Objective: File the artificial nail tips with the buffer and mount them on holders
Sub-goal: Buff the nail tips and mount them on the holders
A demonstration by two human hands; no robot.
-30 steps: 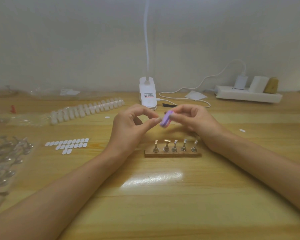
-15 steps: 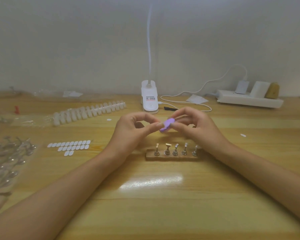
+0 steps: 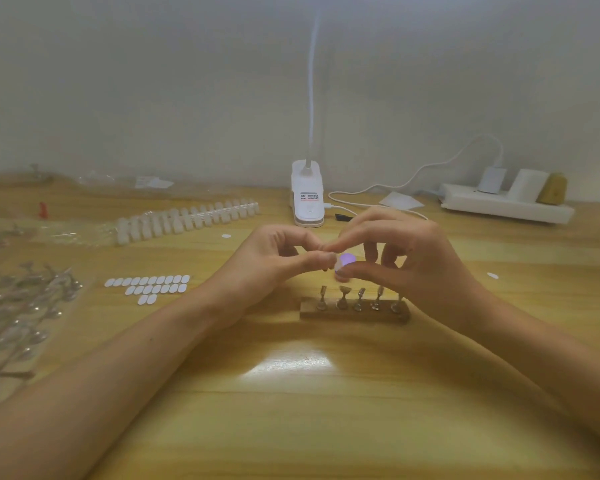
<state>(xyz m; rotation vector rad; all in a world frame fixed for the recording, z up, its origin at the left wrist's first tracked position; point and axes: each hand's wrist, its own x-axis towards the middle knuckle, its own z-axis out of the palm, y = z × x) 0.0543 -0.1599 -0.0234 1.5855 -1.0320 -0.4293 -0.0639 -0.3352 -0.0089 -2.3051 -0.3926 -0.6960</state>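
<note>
My right hand (image 3: 406, 261) pinches a small purple buffer (image 3: 346, 260) between thumb and fingers, just above the table. My left hand (image 3: 278, 265) meets it from the left, thumb and forefinger pinched together at the buffer's edge; a nail tip between them is too small to make out. Right in front of both hands lies a wooden holder block (image 3: 354, 311) with several upright metal holders. A long strip of clear nail tips (image 3: 187, 218) lies at the back left.
Rows of white adhesive tabs (image 3: 149, 287) lie left of my left hand. Loose metal holders in clear plastic (image 3: 18, 313) fill the left edge. A white clip lamp (image 3: 307, 199) stands behind my hands, with a cable and a power strip (image 3: 506, 204) at the back right.
Both hands have dropped slightly toward the holder block, and the buffer has turned in my right fingers, now showing its flat face. The pinches stay the same.
</note>
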